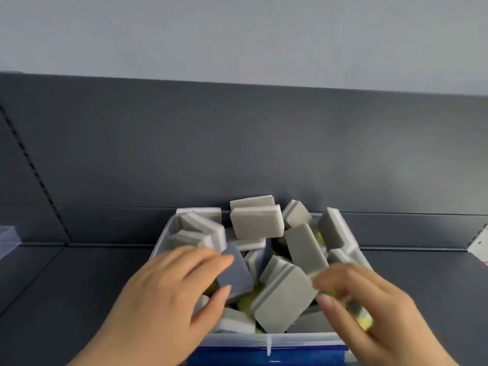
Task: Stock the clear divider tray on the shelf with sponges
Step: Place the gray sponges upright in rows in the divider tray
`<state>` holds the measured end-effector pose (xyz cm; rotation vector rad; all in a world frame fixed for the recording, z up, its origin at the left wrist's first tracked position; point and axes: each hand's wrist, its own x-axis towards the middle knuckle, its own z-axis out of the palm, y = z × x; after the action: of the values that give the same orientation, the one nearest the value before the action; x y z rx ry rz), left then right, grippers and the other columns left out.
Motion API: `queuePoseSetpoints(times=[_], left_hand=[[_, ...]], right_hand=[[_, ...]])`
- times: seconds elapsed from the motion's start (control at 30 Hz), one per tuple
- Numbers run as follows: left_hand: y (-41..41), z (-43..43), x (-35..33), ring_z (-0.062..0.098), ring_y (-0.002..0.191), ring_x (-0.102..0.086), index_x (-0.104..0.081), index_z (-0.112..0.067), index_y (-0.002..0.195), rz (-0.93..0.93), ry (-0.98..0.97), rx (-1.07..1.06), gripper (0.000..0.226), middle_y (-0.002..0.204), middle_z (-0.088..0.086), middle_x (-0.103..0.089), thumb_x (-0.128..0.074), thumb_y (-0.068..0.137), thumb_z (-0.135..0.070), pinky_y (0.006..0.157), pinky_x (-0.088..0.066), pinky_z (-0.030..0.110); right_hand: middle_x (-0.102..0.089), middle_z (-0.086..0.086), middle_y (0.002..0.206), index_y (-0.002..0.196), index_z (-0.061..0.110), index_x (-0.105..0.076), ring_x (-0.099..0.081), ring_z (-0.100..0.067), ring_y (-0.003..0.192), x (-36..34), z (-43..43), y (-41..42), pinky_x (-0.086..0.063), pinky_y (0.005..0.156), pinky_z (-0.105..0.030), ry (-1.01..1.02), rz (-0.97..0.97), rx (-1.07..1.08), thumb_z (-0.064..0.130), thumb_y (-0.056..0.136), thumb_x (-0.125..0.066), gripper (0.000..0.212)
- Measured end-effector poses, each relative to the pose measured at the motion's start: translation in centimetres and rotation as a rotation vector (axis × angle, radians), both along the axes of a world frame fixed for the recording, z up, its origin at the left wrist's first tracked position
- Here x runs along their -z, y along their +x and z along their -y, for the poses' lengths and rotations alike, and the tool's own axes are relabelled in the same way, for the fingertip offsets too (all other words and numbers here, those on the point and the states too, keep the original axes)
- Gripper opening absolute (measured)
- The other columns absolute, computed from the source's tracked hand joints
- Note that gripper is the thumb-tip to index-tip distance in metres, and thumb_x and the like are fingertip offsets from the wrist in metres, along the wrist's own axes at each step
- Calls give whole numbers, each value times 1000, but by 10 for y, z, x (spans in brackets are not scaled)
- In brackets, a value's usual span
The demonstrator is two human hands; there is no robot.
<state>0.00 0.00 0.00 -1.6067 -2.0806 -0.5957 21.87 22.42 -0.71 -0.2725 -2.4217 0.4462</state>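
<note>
A clear plastic bin (290, 336) stands on the dark shelf, piled with several grey-and-white sponges (254, 224); a few yellow ones show underneath. My left hand (169, 294) grips a blue-grey sponge (237, 276) at the bin's left side, fingers on top and thumb at its lower edge. My right hand (369, 307) is blurred over the bin's right side. Its fingers curl beside a large grey sponge (285, 297), and a yellow sponge (365, 323) shows below the palm. Whether it holds anything is unclear.
The dark shelf board (66, 281) runs left and right of the bin, with a dark back panel (237, 143) behind it. A translucent plastic piece (8, 239) shows at the far left edge. A blue label strip (264, 356) fronts the bin.
</note>
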Motion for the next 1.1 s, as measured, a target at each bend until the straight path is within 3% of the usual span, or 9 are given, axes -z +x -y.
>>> queuePoseSetpoints(times=[0.13,0.23,0.37,0.43,0.6,0.77,0.9,1.0,1.1], left_hand=[[-20,-36,-5,5,97,-61,-60,-30,120,-56,-163,-82,44,111,-14,-64,-38,84,-45,76,-52,25],[-35,-62,8,7,87,-64,-64,-30,112,-58,-202,-95,42,101,-15,-65,-40,80,-42,63,-54,26],[-45,-80,18,11,81,-65,-66,-28,107,-83,-198,-92,38,94,-12,-67,-54,73,-39,61,-53,29],[-47,-78,19,9,81,-65,-67,-30,106,-88,-184,-83,37,94,-14,-67,-53,73,-39,61,-53,28],[-59,-53,16,5,81,-65,-68,-31,104,-134,-160,-103,36,93,-15,-68,-66,69,-37,61,-54,26],[-75,-31,12,7,84,-65,-68,-31,104,-147,-190,-154,39,96,-15,-67,-43,75,-39,63,-53,27],[-78,-23,9,8,79,-66,-71,-29,98,-193,-215,-170,42,91,-15,-68,-37,76,-40,60,-53,25],[-82,-22,11,8,79,-66,-70,-28,99,-212,-239,-160,32,91,-14,-68,-55,73,-38,59,-53,26],[-96,-26,7,11,78,-66,-70,-29,100,-246,-322,-138,37,92,-13,-68,-76,63,-34,58,-53,27]], right_hand=[[-54,31,109,106,40,-58,-53,6,100,-16,26,-70,-43,81,-9,-110,93,-34,59,84,-42,33],[-51,29,105,111,35,-57,-51,5,97,-10,17,-97,-43,82,-11,-180,141,-2,43,88,-50,25],[-47,23,98,118,30,-55,-49,-1,87,4,8,-130,-40,79,-17,-169,194,44,36,91,-52,28],[-49,17,106,121,26,-54,-49,-4,88,7,-5,-140,-37,77,-18,-145,219,109,35,91,-53,31],[-42,7,136,129,24,-46,-44,-14,120,10,-35,-160,-40,92,-26,-55,312,207,35,91,-51,39],[-36,1,139,133,23,-41,-36,-20,126,11,-44,-180,-37,101,-32,-26,416,252,37,87,-57,50],[-33,-4,140,138,24,-30,-31,-24,129,13,-45,-191,-34,104,-35,-14,516,304,38,82,-65,68],[-37,-6,129,134,20,-33,-35,-24,123,13,-44,-192,-35,101,-34,-31,535,357,41,75,-71,74],[-35,-3,117,118,18,-46,-34,-23,117,10,-41,-186,-37,95,-30,-10,519,356,38,74,-71,55]])
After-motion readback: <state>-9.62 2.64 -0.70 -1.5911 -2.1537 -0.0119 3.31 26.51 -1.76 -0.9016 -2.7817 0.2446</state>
